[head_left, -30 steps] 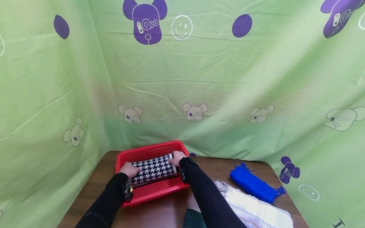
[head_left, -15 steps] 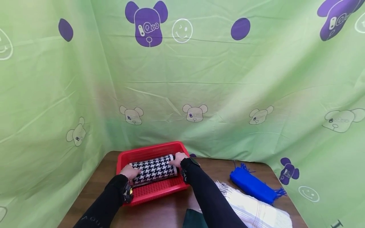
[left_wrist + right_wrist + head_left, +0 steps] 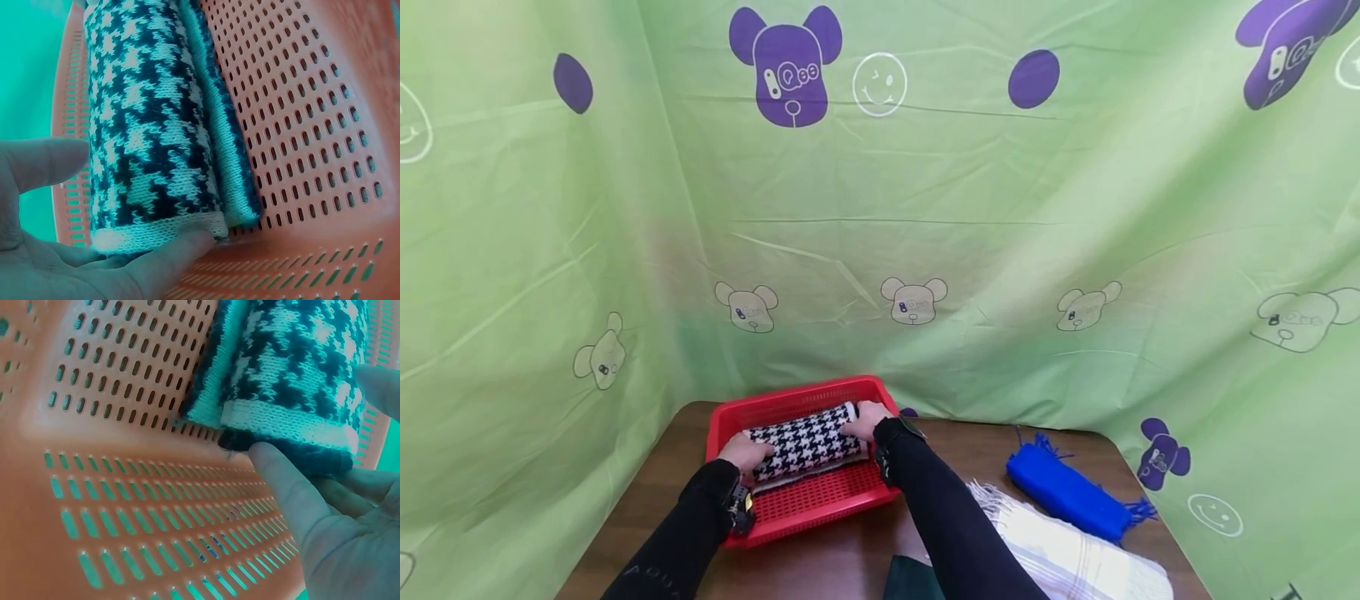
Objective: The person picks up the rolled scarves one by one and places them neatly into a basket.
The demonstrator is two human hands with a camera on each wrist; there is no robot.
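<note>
A rolled houndstooth knit scarf, black and white, lies inside the red plastic basket. My left hand grips the roll's left end, and the left wrist view has thumb and fingers spread around the knit end. At the opposite end my right hand holds the roll; in the right wrist view its index finger touches the dark inner layer below the pale border. A loose flap of the scarf lies on the basket floor along the roll's near side. Some fingers are hidden beneath the roll.
On the brown table, a folded blue fringed scarf lies at the right. In front of it is a folded white fringed cloth. Dark green fabric shows at the near edge, and a green curtain hangs behind.
The roll has shifted slightly toward the basket's far side, and more of the pale flap shows along its near edge. Both hands keep to its ends.
</note>
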